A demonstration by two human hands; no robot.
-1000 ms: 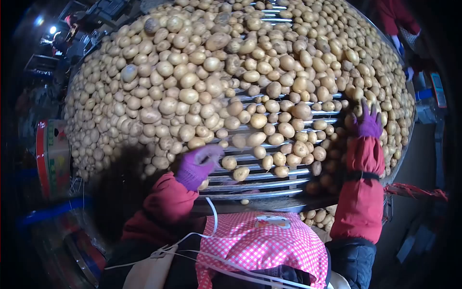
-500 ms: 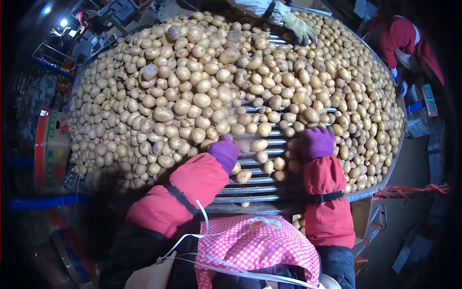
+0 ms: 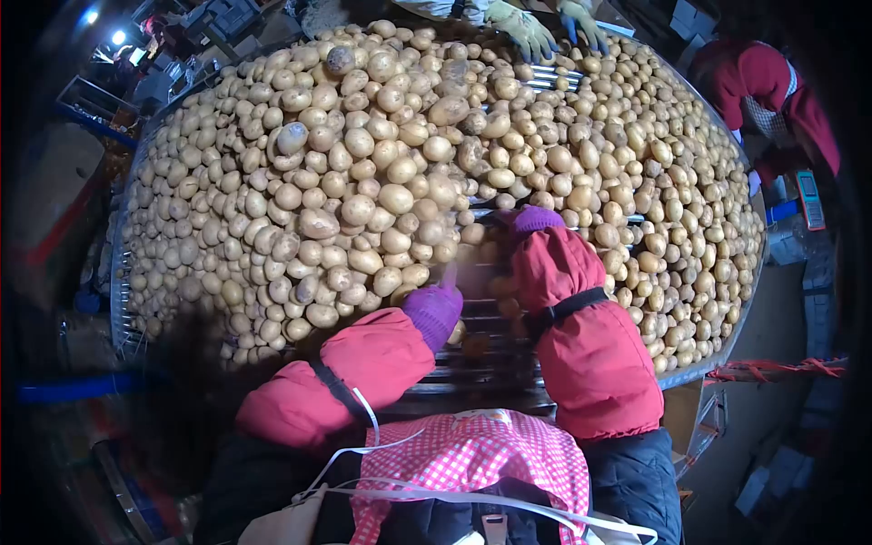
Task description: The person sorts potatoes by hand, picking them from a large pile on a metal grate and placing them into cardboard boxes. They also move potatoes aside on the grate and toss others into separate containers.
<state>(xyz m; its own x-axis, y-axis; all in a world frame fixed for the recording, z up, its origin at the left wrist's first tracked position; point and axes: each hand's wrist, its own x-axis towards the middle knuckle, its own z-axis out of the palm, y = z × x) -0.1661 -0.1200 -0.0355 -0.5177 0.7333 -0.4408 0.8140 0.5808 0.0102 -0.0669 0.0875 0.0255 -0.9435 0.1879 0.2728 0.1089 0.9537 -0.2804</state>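
Many round, light-brown potatoes (image 3: 354, 209) lie heaped on a slatted metal table (image 3: 486, 331). My left hand (image 3: 436, 311), in a purple glove, is at the near edge of the pile beside the bare slats. Its fingertips are blurred, and I cannot make out whether they hold anything. My right hand (image 3: 531, 220), also in a purple glove, reaches further forward among the potatoes at the middle. Its fingers are hidden behind the cuff and sleeve. Some potatoes between the two hands are smeared by motion.
Across the table, another person's gloved hands (image 3: 527, 32) rest at the pile's far edge. A person in red (image 3: 767, 86) bends at the far right, near a teal and red device (image 3: 810, 200). A blue bar (image 3: 77, 388) is at the left.
My right hand has moved left and forward, across the slats. My left hand has moved slightly nearer to me. The co-worker's second glove has come into view, and a gap in the far potatoes has shifted.
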